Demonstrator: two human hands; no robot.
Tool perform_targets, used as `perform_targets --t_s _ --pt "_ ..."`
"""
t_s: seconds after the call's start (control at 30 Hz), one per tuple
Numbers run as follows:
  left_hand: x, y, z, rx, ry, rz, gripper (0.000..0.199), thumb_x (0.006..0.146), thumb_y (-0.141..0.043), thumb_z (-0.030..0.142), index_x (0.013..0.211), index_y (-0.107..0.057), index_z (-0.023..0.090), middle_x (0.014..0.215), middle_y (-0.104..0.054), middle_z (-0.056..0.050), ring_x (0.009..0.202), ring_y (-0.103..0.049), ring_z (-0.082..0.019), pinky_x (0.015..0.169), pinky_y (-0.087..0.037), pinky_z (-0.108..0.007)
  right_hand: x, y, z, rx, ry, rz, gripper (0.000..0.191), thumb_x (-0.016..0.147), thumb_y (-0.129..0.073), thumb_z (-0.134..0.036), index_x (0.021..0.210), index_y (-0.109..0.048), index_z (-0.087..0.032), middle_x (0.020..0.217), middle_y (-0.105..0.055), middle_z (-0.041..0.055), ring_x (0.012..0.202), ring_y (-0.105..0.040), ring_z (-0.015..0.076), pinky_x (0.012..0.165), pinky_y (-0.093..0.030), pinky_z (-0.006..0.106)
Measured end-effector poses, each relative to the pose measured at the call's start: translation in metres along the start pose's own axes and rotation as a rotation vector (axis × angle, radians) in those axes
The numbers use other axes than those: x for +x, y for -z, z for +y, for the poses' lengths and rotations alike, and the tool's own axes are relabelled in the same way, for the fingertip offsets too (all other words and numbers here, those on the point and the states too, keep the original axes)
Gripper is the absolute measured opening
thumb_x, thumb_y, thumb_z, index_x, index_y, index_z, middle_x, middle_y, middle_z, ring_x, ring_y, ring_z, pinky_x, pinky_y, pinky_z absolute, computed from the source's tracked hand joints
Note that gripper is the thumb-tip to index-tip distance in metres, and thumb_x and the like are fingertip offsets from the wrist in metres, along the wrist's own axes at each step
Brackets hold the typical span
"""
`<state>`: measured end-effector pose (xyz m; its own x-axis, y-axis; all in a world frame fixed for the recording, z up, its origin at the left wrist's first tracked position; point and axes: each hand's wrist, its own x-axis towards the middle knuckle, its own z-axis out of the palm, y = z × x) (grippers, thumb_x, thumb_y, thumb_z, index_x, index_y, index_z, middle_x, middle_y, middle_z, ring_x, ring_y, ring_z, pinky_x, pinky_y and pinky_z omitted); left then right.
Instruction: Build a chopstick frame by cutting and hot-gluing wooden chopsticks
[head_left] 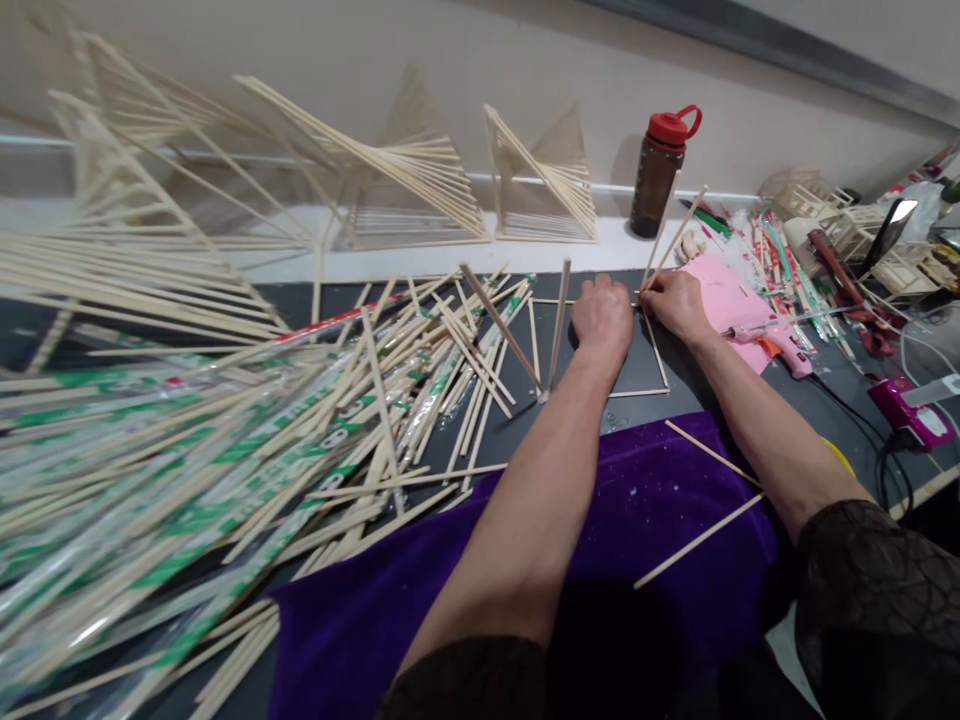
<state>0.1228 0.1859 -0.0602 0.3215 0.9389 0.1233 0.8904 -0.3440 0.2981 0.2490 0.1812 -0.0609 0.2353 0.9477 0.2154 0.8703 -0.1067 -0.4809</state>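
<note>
A square frame of wooden chopsticks [637, 394] lies on the dark table, with pairs of chopsticks rising from two of its corners. My left hand [602, 315] is closed over the back bar of this frame, its fingertips mostly hidden behind the knuckles. At the far right corner, my right hand [675, 303] pinches the foot of an upright chopstick [679, 236], close beside a second one leaning there. The other raised pair, with a slanting chopstick [501, 328], stands to the left of my left wrist. Two loose chopsticks [701, 540] rest on the purple cloth [630, 480] under my forearms.
Loose and green-wrapped chopsticks [300, 470] heap up at left. Twisted chopstick structures [420, 185] line the wall beside a red-lidded bottle [658, 170]. To the right lie a pink sheet [716, 285], a pink glue gun [784, 345] with its cord, and a magenta device [911, 410].
</note>
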Motion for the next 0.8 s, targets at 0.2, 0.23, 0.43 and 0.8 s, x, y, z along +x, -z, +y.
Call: perform_targets --t_s 0.2,0.23,0.43,0.8 --pt "-0.001 0.0019 0.0 0.012 -0.002 -0.016 0.052 0.099 -0.024 0.006 0.127 -0.067 0.007 0.13 -0.063 -0.022 0.125 -0.057 -0.033 0.09 -0.053 -0.038 -0.0004 -0.0003 -0.0004 -0.001 -0.001 -0.016 0.023 0.082 -0.058 -0.011 0.089 -0.08 -0.012 0.093 -0.079 0.0077 0.086 -0.07 0.0182 0.078 -0.049 0.025" --pt "-0.0013 0.0024 -0.0003 0.018 0.0 -0.021 0.051 0.099 -0.024 0.007 0.127 -0.067 0.007 0.13 -0.063 -0.022 0.125 -0.057 -0.033 0.09 -0.053 -0.039 -0.0002 -0.0003 -0.0005 -0.001 -0.005 -0.021 0.023 0.083 -0.058 -0.011 0.09 -0.08 -0.012 0.093 -0.079 0.0079 0.087 -0.07 0.0182 0.079 -0.049 0.025" --pt "-0.0033 0.0045 -0.0024 0.045 -0.011 -0.046 0.049 0.099 -0.027 0.01 0.125 -0.069 0.01 0.131 -0.063 -0.02 0.124 -0.057 -0.033 0.092 -0.053 -0.04 0.001 0.001 -0.0019 -0.037 0.008 -0.049 0.019 0.086 -0.062 -0.013 0.094 -0.08 -0.011 0.096 -0.079 0.0092 0.088 -0.071 0.0193 0.08 -0.049 0.026" --pt "-0.0034 0.0041 -0.0043 0.053 -0.014 -0.046 0.049 0.098 -0.028 0.012 0.123 -0.071 0.012 0.131 -0.062 -0.02 0.122 -0.057 -0.033 0.091 -0.053 -0.04 0.0009 0.0037 -0.0034 -0.027 0.003 -0.086 0.022 0.086 -0.062 -0.013 0.099 -0.08 -0.012 0.099 -0.08 0.0083 0.092 -0.072 0.019 0.081 -0.049 0.025"
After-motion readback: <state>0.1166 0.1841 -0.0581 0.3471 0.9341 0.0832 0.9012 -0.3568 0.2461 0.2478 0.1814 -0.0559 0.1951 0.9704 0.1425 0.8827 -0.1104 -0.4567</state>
